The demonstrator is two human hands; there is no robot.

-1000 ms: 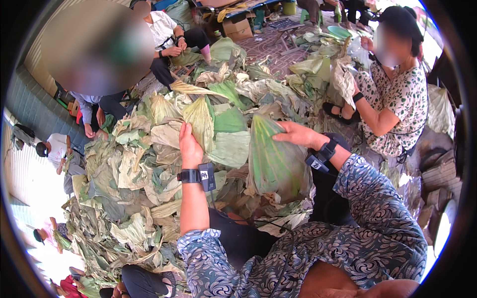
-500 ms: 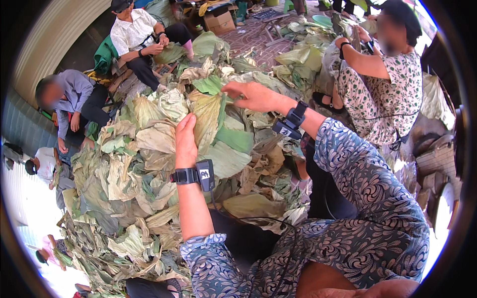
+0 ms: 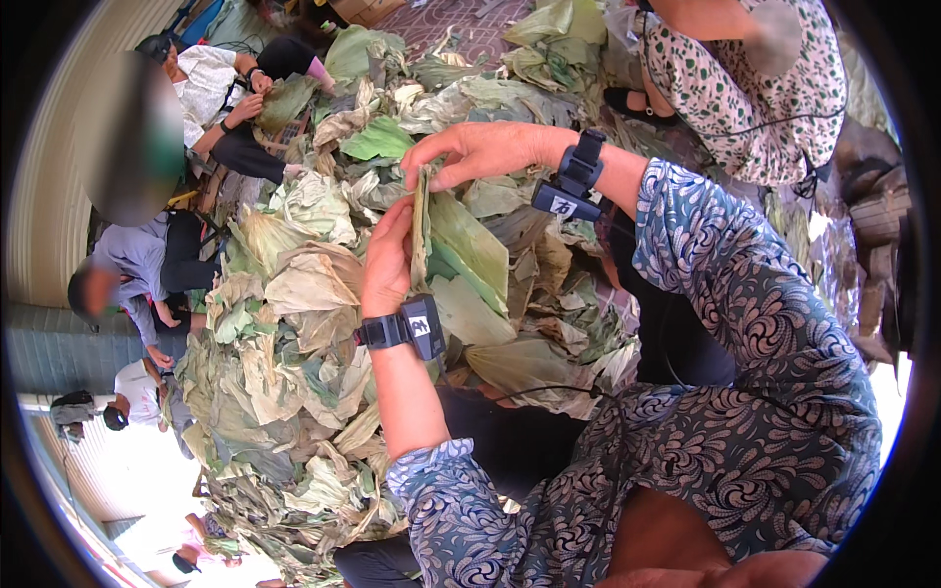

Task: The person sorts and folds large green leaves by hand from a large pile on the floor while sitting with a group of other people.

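A broad, dry green-yellow leaf (image 3: 472, 245) is held up between my hands, folded and seen partly edge-on. My left hand (image 3: 388, 257) grips its left side, thumb up along the edge. At the top of that edge my right hand (image 3: 482, 157) closes thumb and fingers on the leaf; its exact fingertip contact is partly hidden. Below and around both hands spreads a large heap of dried leaves (image 3: 294, 363), pale green to tan. A brighter green leaf (image 3: 378, 138) lies just beyond my right fingers. Both wrists carry black strapped devices.
A person in a white shirt (image 3: 211, 83) sits at far left, handling a leaf. Another in a blue-grey shirt (image 3: 142, 257) bends by the heap's left side. At right, close by, sits a person in leaf-print clothes (image 3: 740, 108). A dark cable (image 3: 549, 388) crosses my lap.
The leaf has turned from facing up to nearly edge-on. My right hand has come left and closed on its top edge. The whole view has shifted, and a blurred dark shape appears at left.
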